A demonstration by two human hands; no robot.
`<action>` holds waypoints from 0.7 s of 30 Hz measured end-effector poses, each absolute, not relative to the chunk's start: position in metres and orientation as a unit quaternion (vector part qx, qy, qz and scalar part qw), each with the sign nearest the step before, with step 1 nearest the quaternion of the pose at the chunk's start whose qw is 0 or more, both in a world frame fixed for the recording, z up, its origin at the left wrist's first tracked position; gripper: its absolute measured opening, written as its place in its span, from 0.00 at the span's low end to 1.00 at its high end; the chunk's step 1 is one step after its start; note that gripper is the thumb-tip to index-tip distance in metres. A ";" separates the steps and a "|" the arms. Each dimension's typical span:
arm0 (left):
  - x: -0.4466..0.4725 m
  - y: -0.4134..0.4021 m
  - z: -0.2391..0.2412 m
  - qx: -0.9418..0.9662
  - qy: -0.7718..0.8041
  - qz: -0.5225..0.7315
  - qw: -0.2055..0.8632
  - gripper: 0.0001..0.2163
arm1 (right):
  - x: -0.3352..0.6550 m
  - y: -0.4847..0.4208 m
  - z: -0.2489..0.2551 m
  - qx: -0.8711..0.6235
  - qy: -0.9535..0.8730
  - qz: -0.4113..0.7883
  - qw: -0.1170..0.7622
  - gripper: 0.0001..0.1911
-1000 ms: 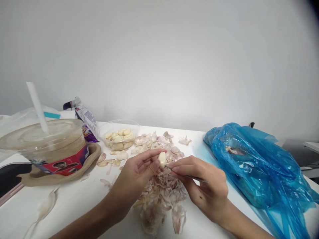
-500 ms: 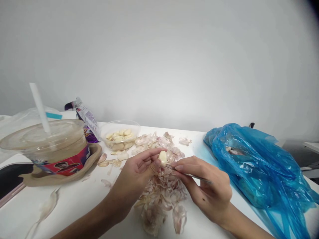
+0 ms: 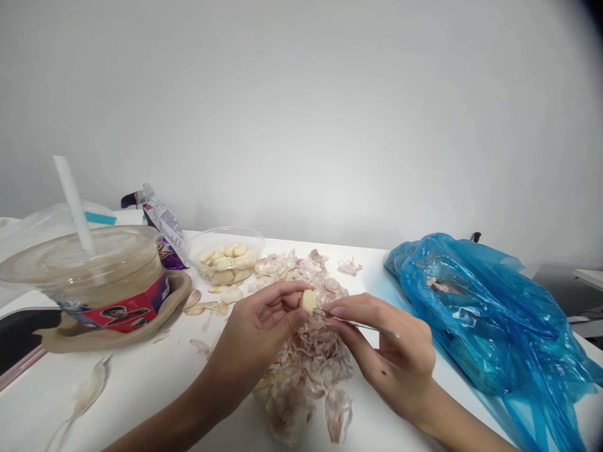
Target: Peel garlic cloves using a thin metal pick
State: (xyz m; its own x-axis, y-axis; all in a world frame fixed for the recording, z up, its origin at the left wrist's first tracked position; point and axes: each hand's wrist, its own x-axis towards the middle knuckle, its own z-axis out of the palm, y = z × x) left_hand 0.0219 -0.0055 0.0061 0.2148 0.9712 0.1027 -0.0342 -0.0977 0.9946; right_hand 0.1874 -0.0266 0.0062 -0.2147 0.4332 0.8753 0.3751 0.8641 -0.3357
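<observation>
A pale peeled garlic clove (image 3: 308, 301) is pinched between the thumb and fingers of my left hand (image 3: 264, 329). My right hand (image 3: 391, 348) is closed around a slim metal tool (image 3: 367, 327), held much like a pen. Its tip meets the lower right side of the clove; whether it is tweezers or a small blade I cannot make out. Below both hands spreads a heap of papery garlic skins (image 3: 313, 370). Behind my left hand stands a clear plastic bowl (image 3: 254, 242) with several peeled garlic cloves (image 3: 228, 258) in it.
On the left, a lidded plastic cup (image 3: 113, 270) with a straw sits in a cardboard holder (image 3: 174, 301), by a dark phone-like device (image 3: 23, 339). A purple snack wrapper (image 3: 167, 232) stands behind. A blue plastic bag (image 3: 471, 307) covers the right side. A wall rises behind the table.
The clove has turned slightly in my left fingers. The tool's handle end has shifted a little in my right hand. Everything else stays put.
</observation>
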 end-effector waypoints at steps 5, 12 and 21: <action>0.021 -0.007 0.003 0.594 0.413 0.485 0.491 0.10 | 0.189 -0.025 0.004 -0.277 -0.779 0.033 0.562 0.13; 0.022 -0.006 0.003 0.597 0.416 0.500 0.470 0.08 | 0.190 -0.026 0.002 -0.282 -0.774 0.047 0.566 0.13; 0.023 -0.007 0.007 0.588 0.424 0.504 0.469 0.09 | 0.187 -0.027 0.005 -0.270 -0.780 0.051 0.563 0.12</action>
